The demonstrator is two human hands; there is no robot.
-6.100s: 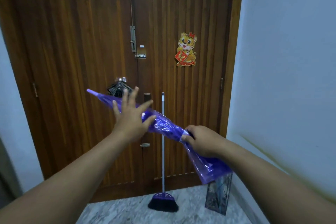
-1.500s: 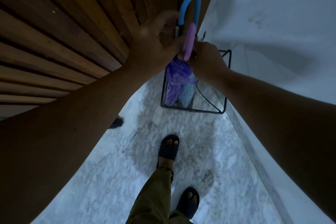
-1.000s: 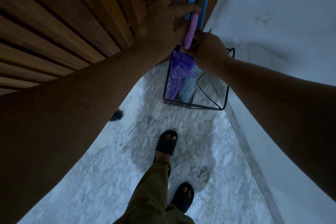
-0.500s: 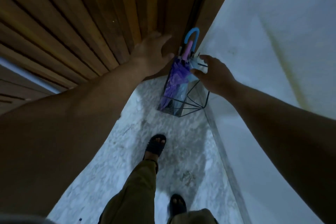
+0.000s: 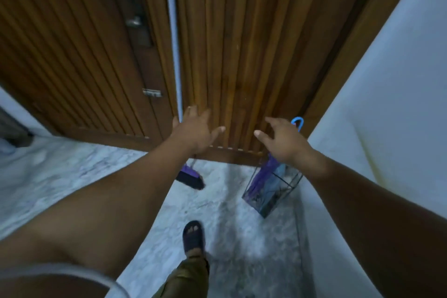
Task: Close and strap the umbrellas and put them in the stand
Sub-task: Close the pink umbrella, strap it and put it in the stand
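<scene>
Purple umbrella (image 5: 262, 178) is standing closed inside the wire stand (image 5: 291, 187), leaning against its left side, canopy folded. A blue umbrella (image 5: 278, 181) is sitting beside it in the same stand; its blue hooked handle (image 5: 298, 122) is poking up behind the right hand. Whether the straps are fastened — cannot tell, picture is blurred.

The stand is sitting on the marble floor (image 5: 254, 237), in the corner where the wooden door (image 5: 229, 43) is meeting the white wall (image 5: 387, 92).

Right hand (image 5: 281, 139) is hovering above the stand, fingers spread and relaxed, gripping nothing, not touching the umbrellas. Left hand (image 5: 197, 132) is likewise raised in front of the door, fingers splayed, holding nothing.

A broom (image 5: 191, 176) is leaning against the door to the left of the stand, its pale pole (image 5: 174, 38) running up the door, its dark bristles resting on the floor. One foot in a dark sandal (image 5: 193, 236) is showing below, with an olive trouser leg (image 5: 186, 278).
</scene>
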